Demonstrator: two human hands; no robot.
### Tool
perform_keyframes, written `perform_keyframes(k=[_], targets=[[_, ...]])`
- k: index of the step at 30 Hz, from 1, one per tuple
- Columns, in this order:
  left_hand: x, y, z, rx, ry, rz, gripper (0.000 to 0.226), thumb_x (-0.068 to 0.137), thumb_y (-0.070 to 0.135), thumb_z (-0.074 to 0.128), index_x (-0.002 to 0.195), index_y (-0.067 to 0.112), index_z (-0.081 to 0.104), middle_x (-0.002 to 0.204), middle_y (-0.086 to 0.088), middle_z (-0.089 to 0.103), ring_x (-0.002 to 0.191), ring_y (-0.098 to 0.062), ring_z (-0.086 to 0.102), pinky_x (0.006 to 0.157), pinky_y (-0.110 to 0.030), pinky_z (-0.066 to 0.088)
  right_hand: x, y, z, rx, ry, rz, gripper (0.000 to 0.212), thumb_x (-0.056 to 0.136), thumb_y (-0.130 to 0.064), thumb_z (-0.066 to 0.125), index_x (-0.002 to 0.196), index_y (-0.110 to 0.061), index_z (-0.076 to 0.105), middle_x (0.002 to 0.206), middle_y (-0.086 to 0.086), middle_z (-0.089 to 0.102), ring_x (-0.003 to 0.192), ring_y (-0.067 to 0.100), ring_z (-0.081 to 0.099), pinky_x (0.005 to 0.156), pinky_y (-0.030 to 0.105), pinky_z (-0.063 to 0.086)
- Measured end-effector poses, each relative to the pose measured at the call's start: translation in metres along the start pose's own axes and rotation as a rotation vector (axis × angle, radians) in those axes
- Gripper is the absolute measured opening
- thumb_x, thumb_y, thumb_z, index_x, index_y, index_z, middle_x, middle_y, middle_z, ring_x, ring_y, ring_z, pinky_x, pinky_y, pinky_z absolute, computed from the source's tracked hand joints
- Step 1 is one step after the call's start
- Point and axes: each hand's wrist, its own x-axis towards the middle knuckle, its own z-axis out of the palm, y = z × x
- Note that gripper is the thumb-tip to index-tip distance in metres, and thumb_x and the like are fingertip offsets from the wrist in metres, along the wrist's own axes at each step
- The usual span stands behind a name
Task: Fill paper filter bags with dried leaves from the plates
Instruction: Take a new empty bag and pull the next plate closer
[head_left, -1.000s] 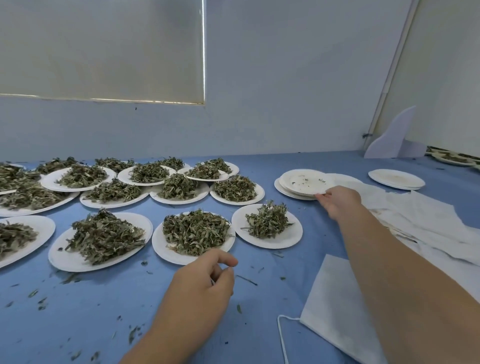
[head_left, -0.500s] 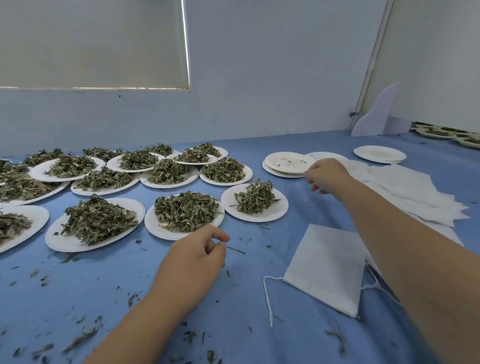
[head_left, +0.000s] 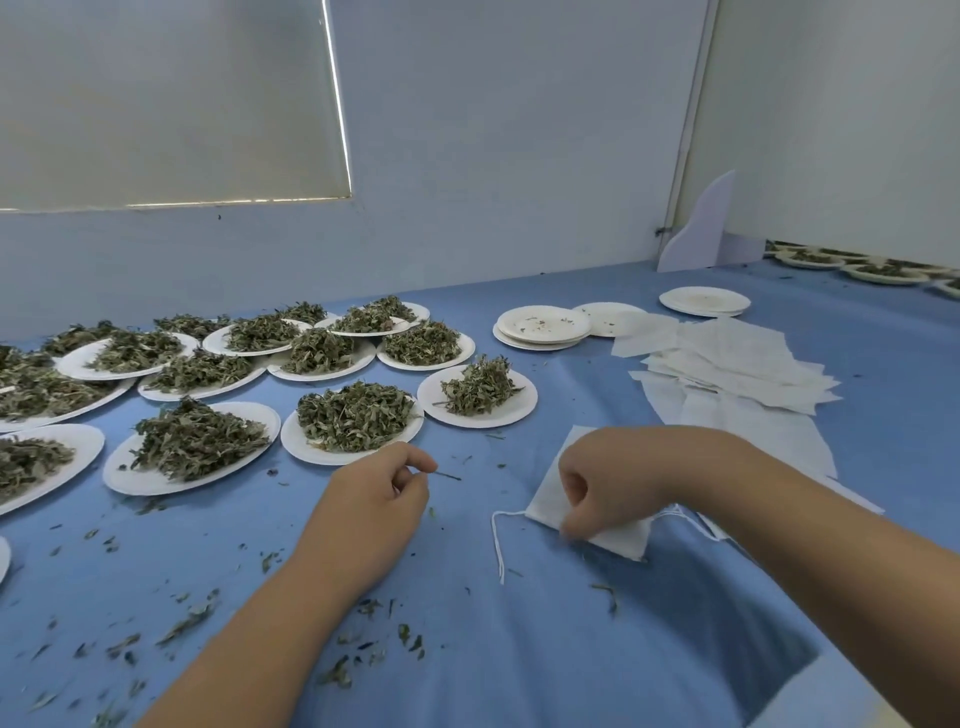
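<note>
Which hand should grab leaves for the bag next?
Left. The left hand sits beside the nearest full plate, while the right hand grips the bag.

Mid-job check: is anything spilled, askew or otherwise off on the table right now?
Yes. Loose leaf bits are strewn over the blue cloth, thickest at the near left. The spare filter bags lie in a fanned, uneven heap, one overlapping an empty plate. Nothing looks damaged.

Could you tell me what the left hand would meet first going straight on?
Probably the thin stem just ahead of the left hand, unless already pinched; then the lightly heaped plate.
</note>
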Motion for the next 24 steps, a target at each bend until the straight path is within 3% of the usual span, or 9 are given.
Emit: perform_keyframes(k=[3, 6, 10, 13, 15, 17, 19, 21, 24], targets=[[-0.004, 0.003, -0.003, -0.005, 0.02, 0.035, 0.021, 0.095, 0.016, 0.052, 0.093, 0.036, 0.06, 0.062, 0.02, 0.055, 0.05, -0.004, 0.046, 0.047, -0.013, 0.038, -0.003, -0.009, 0.007, -0.088, 0.071, -0.022, 0.028, 0.08, -0.041, 0.062, 0.076, -0.014, 0.056, 0.071, 0.0, 0.053, 0.056, 0.014, 0.043, 0.047, 0.025, 0.03], [-0.009, 0.009, -0.007, 0.001, 0.059, 0.099, 0.018, 0.094, 0.017, 0.053, 0.1, 0.034, 0.059, 0.067, 0.017, 0.057, 0.057, -0.003, 0.05, 0.053, -0.011, 0.04, -0.002, -0.015, 0.008, -0.156, 0.137, -0.03, 0.03, 0.081, -0.022, 0.058, 0.059, -0.015, 0.039, 0.058, 0.0, 0.04, 0.05, 0.015, 0.036, 0.046, 0.024, 0.027], [-0.011, 0.024, -0.018, -0.023, 0.094, 0.179, 0.03, 0.091, 0.019, 0.058, 0.118, 0.032, 0.059, 0.095, 0.017, 0.059, 0.085, 0.002, 0.053, 0.065, -0.009, 0.043, -0.002, -0.019, 0.004, -0.099, 0.262, -0.068, 0.018, 0.087, -0.022, 0.05, 0.07, -0.013, 0.049, 0.071, 0.001, 0.048, 0.06, 0.018, 0.041, 0.049, 0.027, 0.03], [-0.015, 0.033, -0.03, 0.046, -0.03, 0.25, 0.06, 0.088, 0.03, 0.062, 0.14, 0.043, 0.038, 0.123, 0.03, 0.047, 0.099, 0.008, 0.05, 0.072, -0.011, 0.041, -0.01, -0.033, -0.01, 0.042, 0.431, -0.206, 0.017, 0.093, -0.027, 0.046, 0.084, -0.021, 0.059, 0.085, -0.005, 0.057, 0.08, 0.017, 0.054, 0.064, 0.032, 0.044], [-0.023, 0.038, -0.038, 0.08, -0.116, 0.26, 0.072, 0.086, 0.033, 0.063, 0.146, 0.046, 0.026, 0.129, 0.032, 0.04, 0.098, 0.009, 0.05, 0.07, -0.012, 0.042, -0.018, -0.049, -0.022, 0.13, 0.51, -0.348, 0.018, 0.092, -0.028, 0.048, 0.085, -0.022, 0.063, 0.085, -0.005, 0.061, 0.081, 0.014, 0.055, 0.072, 0.033, 0.048], [-0.033, 0.04, -0.05, 0.132, -0.112, 0.285, 0.06, 0.085, 0.03, 0.063, 0.137, 0.047, 0.039, 0.121, 0.028, 0.048, 0.089, 0.005, 0.056, 0.063, -0.013, 0.046, -0.025, -0.067, -0.032, 0.262, 0.553, -0.466, 0.015, 0.089, -0.029, 0.054, 0.08, -0.028, 0.065, 0.083, -0.008, 0.064, 0.078, 0.008, 0.057, 0.069, 0.026, 0.047], [-0.044, 0.04, -0.066, 0.182, -0.05, 0.308, 0.029, 0.084, 0.03, 0.062, 0.111, 0.04, 0.057, 0.097, 0.017, 0.06, 0.076, 0.0, 0.058, 0.061, -0.02, 0.047, -0.03, -0.086, -0.038, 0.398, 0.581, -0.544, 0.013, 0.085, -0.029, 0.064, 0.075, -0.037, 0.065, 0.078, -0.016, 0.065, 0.072, 0.002, 0.057, 0.062, 0.019, 0.046], [-0.056, 0.036, -0.086, 0.191, 0.009, 0.28, 0.004, 0.084, 0.032, 0.063, 0.085, 0.029, 0.06, 0.075, 0.011, 0.057, 0.065, -0.002, 0.052, 0.055, -0.02, 0.04, -0.03, -0.107, -0.043, 0.537, 0.578, -0.627, 0.012, 0.081, -0.029, 0.073, 0.075, -0.035, 0.065, 0.074, -0.021, 0.063, 0.066, -0.002, 0.056, 0.06, 0.014, 0.045], [-0.078, 0.021, -0.116, 0.259, 0.067, 0.23, 0.03, 0.088, 0.036, 0.063, 0.064, 0.024, 0.05, 0.062, 0.006, 0.049, 0.056, -0.006, 0.045, 0.051, -0.021, 0.031, -0.024, -0.141, -0.048, 0.704, 0.503, -0.753, 0.012, 0.079, -0.027, 0.075, 0.077, -0.031, 0.065, 0.074, -0.015, 0.065, 0.064, -0.002, 0.057, 0.06, 0.015, 0.046]])
